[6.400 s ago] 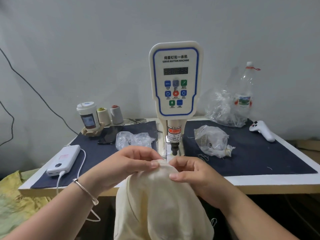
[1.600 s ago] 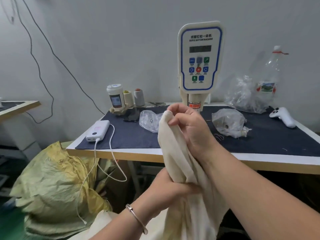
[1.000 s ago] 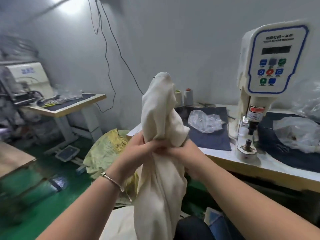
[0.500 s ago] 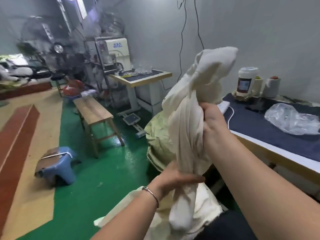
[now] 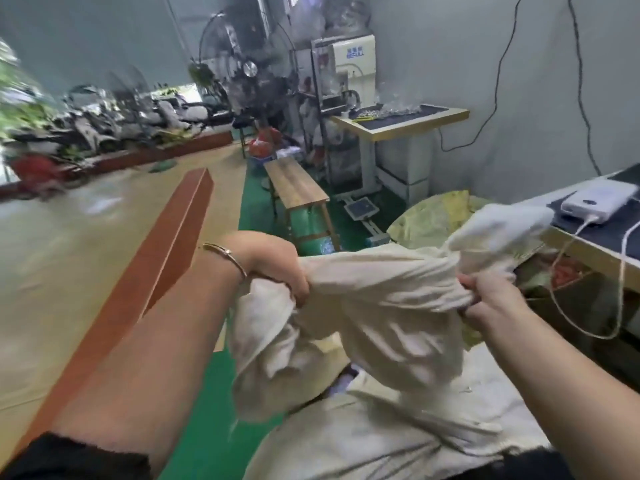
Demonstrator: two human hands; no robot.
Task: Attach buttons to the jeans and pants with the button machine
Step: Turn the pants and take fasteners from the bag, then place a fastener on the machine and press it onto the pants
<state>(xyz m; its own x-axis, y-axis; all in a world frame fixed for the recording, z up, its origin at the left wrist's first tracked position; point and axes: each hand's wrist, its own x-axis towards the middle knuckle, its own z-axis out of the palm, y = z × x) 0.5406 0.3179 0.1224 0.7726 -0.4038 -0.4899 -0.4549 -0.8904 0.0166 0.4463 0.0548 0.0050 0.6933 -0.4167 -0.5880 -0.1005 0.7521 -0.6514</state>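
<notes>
Hands hold the bunched cream cotton pants (image 5: pixel 381 306) stretched sideways between them, low in front of the body. The left hand (image 5: pixel 273 263), at 9 o'clock of the bundle and wearing a thin metal bangle (image 5: pixel 227 256), is knuckles-up with its fingers curled tight into the cloth. The right hand (image 5: pixel 491 299), at 3 o'clock, pinches a gathered fold between thumb and curled fingers; past it a loose end of the fabric sticks out toward 2 o'clock. The rest of the pants hangs down onto more cream cloth (image 5: pixel 398 438) at 6 o'clock.

0.5 s ago the bundle stood upright, right hand above left; now it lies level and lower. The view has swung left: the white power bank (image 5: pixel 599 200) sits at the frame's 3 o'clock edge, and the wooden bench (image 5: pixel 294 183) is at 12 o'clock.
</notes>
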